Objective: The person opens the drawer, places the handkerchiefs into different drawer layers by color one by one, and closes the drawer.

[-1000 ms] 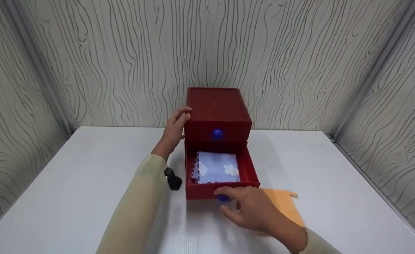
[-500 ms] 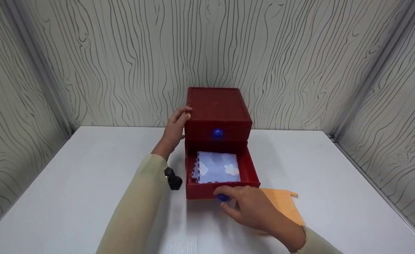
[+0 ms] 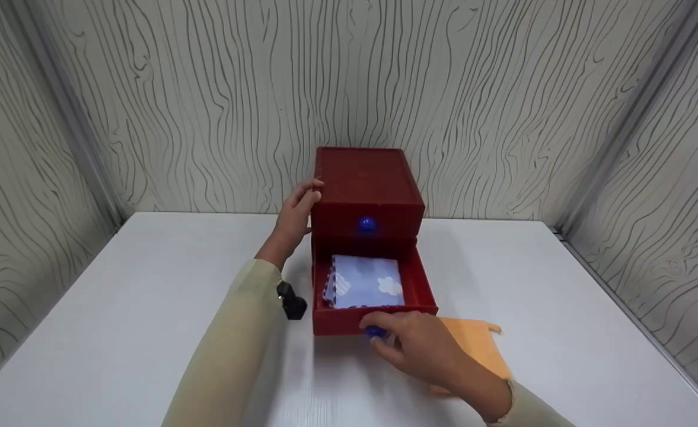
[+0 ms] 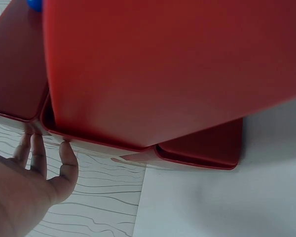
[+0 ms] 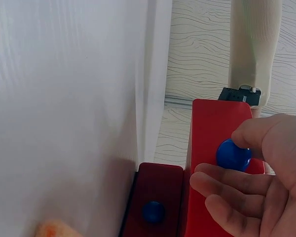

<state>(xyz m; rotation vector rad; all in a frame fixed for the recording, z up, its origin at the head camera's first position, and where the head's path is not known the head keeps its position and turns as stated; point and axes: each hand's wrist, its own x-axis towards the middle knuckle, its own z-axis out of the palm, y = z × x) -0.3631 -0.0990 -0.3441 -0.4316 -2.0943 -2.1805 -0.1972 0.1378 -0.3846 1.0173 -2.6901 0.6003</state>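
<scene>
A dark red drawer cabinet (image 3: pixel 363 175) stands mid-table, with a drawer (image 3: pixel 338 323) below the top one pulled out toward me. Inside it lies a folded pale blue cloth (image 3: pixel 366 283) with white flower shapes. My left hand (image 3: pixel 293 216) rests against the cabinet's left side; in the left wrist view its fingers (image 4: pixel 67 158) touch the side edge. At the drawer front my right hand (image 3: pixel 423 347) pinches the blue knob (image 5: pixel 233 155) between thumb and index finger, the other fingers lying loosely below it.
An orange cloth (image 3: pixel 473 338) with a corner loop lies on the white table (image 3: pixel 117 332), partly under my right hand. A lower drawer front with its own blue knob (image 5: pixel 153 212) is shut. A wood-patterned wall (image 3: pixel 218 107) rises close behind the cabinet.
My right thumb has moved up against the knob, tightening the pinch. The drawer, the blue cloth and my left hand have stayed in place.
</scene>
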